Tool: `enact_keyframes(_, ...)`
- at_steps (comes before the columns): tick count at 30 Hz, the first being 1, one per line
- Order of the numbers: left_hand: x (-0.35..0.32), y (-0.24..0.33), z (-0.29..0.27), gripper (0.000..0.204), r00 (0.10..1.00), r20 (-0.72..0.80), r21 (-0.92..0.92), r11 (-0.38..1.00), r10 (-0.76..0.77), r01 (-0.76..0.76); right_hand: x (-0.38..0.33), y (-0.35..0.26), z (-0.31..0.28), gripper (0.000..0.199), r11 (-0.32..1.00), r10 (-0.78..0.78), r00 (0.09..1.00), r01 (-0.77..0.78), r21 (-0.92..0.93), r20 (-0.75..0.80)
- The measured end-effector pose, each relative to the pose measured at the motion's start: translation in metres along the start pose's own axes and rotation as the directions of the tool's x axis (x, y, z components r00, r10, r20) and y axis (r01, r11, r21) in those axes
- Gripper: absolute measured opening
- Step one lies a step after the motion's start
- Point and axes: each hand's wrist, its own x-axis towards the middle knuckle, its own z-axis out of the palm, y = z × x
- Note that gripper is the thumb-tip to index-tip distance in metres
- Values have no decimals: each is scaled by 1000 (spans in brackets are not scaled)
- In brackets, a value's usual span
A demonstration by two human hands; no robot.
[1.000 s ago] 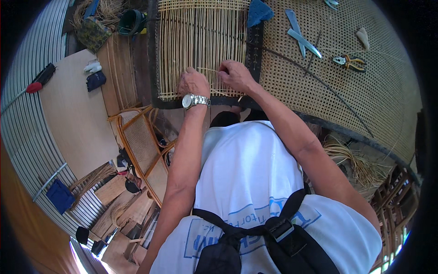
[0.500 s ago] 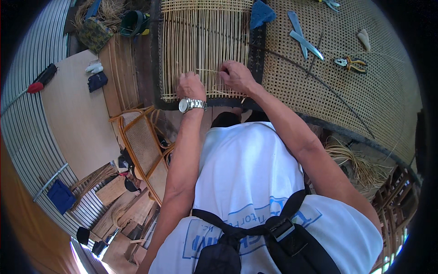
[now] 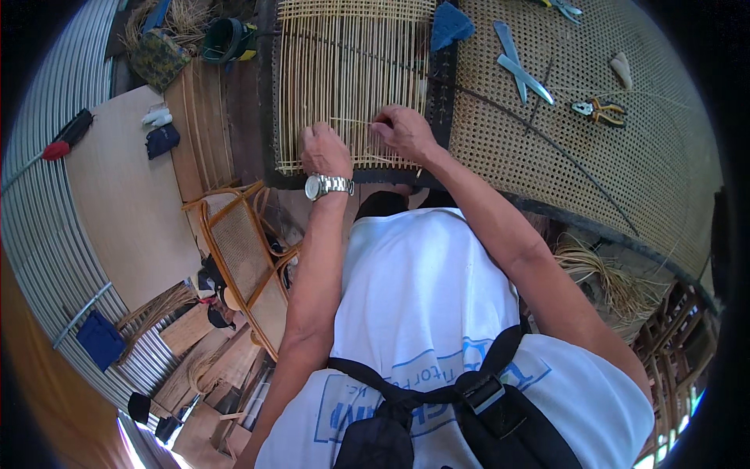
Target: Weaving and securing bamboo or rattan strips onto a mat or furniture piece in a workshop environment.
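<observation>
A dark frame is strung with many pale lengthwise cane strands, with some crosswise weaving at its far end. Over the strands, my left hand, with a metal watch at the wrist, is closed with fingertips pinched low at the cane. My right hand is closed too, thumb and forefinger together, a short way to the right. Between the two hands runs a thin crosswise cane strand, held taut just above the lengthwise ones. My fingertips are partly hidden by the backs of my hands.
On the woven cane panel at right lie two crossed flat blades, pliers and a dark thin rod. A blue sponge rests by the frame's far right. A rattan chair stands at left, near my left arm.
My left hand has shifted very slightly left along the crosswise strand, and my right hand has turned a little. The strand stays stretched between them.
</observation>
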Motion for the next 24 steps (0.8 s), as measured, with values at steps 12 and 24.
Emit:
enact_keyframes(12, 10, -2, -1, 17, 994, 90, 159, 985, 59, -72, 5, 0, -1, 17, 1000, 6, 999, -6, 13, 47)
enact_keyframes(24, 16, -14, -4, 13, 993, 112, 127, 991, 29, -44, 5, -2, 4, 20, 998, 64, 997, -65, 18, 42)
